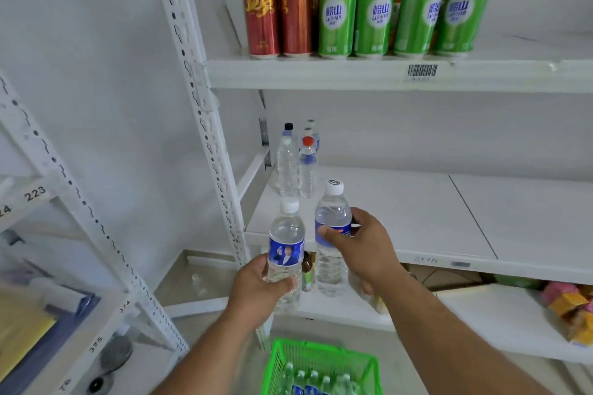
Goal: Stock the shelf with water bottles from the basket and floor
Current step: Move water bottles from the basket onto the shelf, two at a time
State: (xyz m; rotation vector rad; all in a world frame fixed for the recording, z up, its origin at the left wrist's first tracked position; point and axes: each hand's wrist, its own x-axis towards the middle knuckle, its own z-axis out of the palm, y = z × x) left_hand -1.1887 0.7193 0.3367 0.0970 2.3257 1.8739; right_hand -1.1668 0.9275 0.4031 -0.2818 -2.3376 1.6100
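1. Before the white metal shelf (417,221), the left hand (256,289) grips a clear plastic water bottle with a blue label (286,250).
2. Beside it, the right hand (362,247) grips a second clear water bottle (332,228) at the shelf's front edge.
3. Below the shelf, a green plastic basket (279,359) holds more bottles.
4. At the shelf's back left corner stand several small clear bottles (296,163).
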